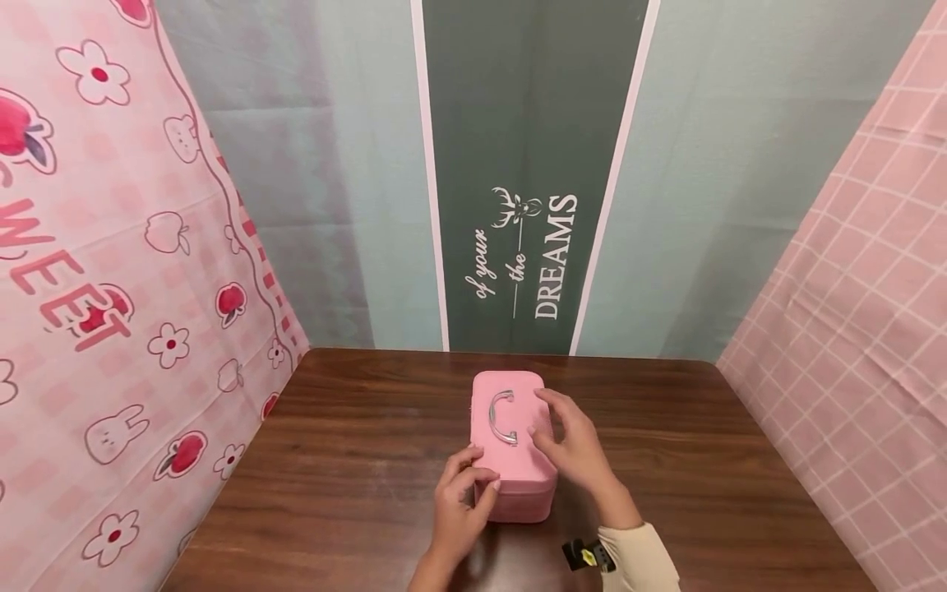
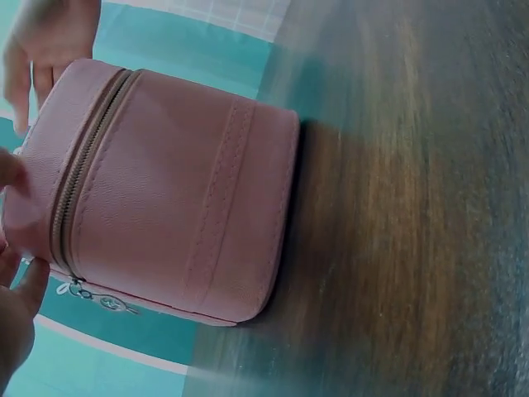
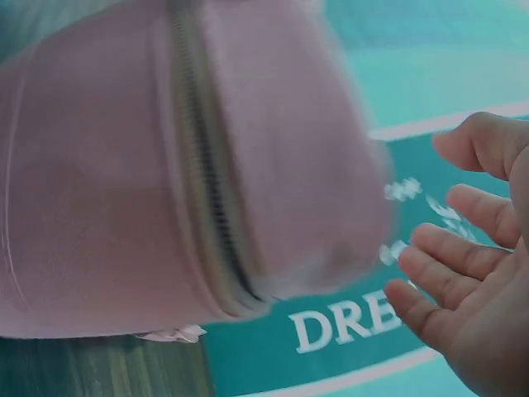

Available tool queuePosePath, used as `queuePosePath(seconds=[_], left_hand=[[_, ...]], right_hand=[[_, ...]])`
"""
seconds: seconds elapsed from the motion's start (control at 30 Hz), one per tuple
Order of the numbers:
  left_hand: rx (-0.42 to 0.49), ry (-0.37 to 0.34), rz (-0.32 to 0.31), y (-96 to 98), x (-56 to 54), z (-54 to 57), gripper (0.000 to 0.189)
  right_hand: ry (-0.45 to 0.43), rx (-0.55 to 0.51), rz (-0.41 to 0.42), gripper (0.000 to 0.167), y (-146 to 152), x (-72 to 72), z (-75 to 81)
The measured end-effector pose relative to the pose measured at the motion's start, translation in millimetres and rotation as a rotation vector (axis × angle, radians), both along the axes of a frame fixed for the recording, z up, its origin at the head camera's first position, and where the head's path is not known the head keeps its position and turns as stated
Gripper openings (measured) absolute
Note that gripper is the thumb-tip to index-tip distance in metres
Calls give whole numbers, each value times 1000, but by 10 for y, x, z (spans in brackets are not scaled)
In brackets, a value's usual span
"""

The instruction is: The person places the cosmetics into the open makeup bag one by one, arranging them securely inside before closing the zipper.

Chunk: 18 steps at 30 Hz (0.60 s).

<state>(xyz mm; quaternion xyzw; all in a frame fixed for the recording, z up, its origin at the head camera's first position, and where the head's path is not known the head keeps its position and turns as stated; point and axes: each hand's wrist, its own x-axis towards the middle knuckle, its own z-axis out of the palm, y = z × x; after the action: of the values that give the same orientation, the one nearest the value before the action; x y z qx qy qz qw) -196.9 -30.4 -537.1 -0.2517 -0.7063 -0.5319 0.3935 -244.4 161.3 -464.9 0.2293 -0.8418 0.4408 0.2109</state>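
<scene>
A pink vanity case (image 1: 509, 464) with a silver arched handle (image 1: 497, 418) on its lid stands upright on the wooden table. A zipper (image 2: 83, 178) runs round it below the lid, closed along the side shown, and a metal pull (image 2: 107, 302) hangs at one corner. My left hand (image 1: 460, 503) holds the lid's near left corner, thumb at the near edge and fingers along the left side. Over the lid's right edge hovers my right hand (image 1: 577, 444), its fingers spread and relaxed; the right wrist view shows its palm (image 3: 488, 331) apart from the case.
The brown table (image 1: 355, 460) reaches to a green and grey curtain (image 1: 533, 123) printed with white lettering. Pink patterned cloth (image 1: 133, 271) hangs at the left, pink checked cloth (image 1: 866, 288) at the right. A black strap (image 1: 588, 556) sits by my right sleeve.
</scene>
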Motion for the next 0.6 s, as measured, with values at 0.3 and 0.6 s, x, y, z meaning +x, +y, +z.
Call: queuePosePath(seconds=[0.3, 0.6], left_hand=[[78, -304, 136, -139, -99, 20, 33], [28, -479, -26, -163, -166, 195, 34]], right_hand=[[26, 196, 54, 57, -223, -298, -198], [62, 327, -45, 55, -358, -286, -243]])
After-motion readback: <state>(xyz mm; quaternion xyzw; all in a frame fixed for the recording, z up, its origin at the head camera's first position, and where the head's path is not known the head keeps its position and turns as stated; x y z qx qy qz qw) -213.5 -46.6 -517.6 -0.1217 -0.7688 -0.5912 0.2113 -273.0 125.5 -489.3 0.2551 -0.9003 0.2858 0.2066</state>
